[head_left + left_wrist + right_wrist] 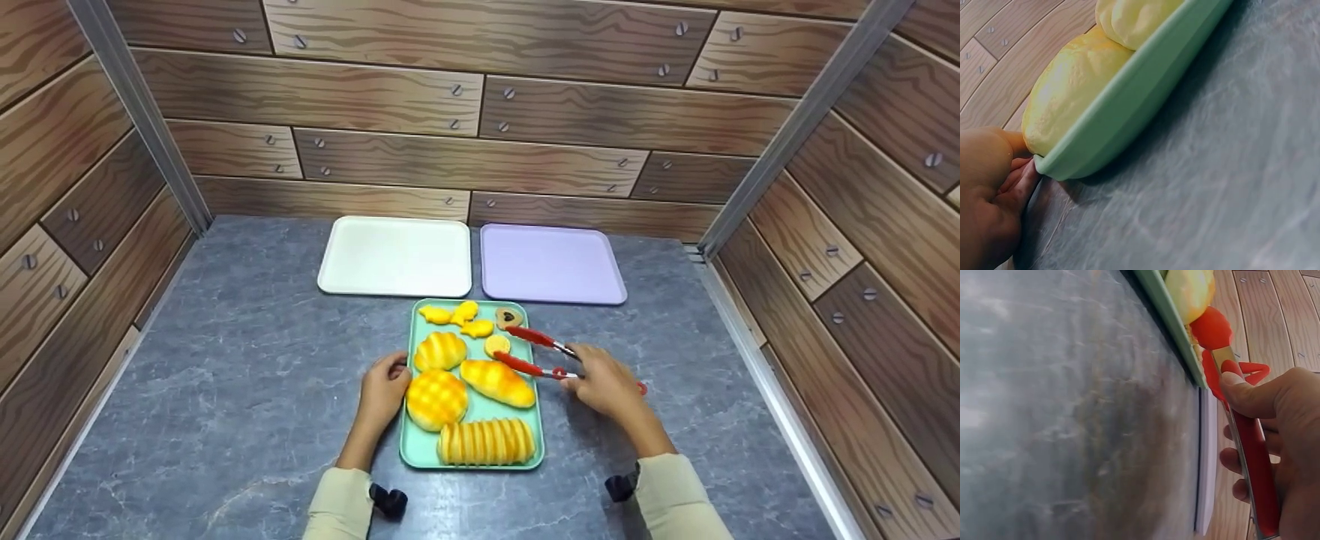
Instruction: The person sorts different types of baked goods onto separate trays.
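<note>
A green tray carries several toy breads. My left hand grips its left rim, thumb and fingers at the edge in the left wrist view, beside the round bun. In my right hand are red tongs, gripped by the handles. Their arms are spread, with the red tips over the tray's right side. A small round cookie lies between the tips, and a heart-centred cookie lies just beyond the far tip. Near the lower tip is a long croissant.
Behind the green tray lie a white tray and a purple tray, side by side. Small fish-shaped pieces, a ridged bun and a sliced loaf share the green tray. Wood-patterned panels enclose the grey table.
</note>
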`<state>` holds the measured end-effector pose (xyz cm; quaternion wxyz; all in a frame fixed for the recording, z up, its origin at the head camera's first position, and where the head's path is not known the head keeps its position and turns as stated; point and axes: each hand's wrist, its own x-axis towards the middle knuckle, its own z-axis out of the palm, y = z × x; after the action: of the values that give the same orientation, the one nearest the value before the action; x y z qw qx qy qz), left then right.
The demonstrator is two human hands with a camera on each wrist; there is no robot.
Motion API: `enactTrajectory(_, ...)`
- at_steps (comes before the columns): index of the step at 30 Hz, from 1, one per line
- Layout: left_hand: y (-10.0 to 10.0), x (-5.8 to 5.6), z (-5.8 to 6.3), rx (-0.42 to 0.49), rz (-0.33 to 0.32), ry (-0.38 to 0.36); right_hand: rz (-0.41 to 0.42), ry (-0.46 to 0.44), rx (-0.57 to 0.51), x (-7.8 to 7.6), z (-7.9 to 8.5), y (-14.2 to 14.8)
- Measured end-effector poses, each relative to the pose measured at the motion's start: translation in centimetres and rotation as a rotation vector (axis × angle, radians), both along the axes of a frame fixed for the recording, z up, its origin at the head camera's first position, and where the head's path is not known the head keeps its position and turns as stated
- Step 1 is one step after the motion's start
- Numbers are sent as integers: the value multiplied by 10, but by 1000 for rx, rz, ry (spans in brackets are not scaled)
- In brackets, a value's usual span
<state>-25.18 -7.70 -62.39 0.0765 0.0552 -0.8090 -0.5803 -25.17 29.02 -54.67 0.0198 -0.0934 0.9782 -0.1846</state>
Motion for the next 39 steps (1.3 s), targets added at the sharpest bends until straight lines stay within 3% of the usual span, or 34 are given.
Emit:
enactTrajectory(7,0,1,1,5,-7,6,33,-52,24,-7,7,-3)
enactTrajectory(20,-1,-2,1,2,-3,19,42,28,47,-7,2,-8)
enactTrajectory(34,-2,-1,-2,10,-13,22,23,10,78,-10,4,-15)
enactTrajectory(39,-2,-1,-1,10,-13,3,37,48,82,-9,5,-17)
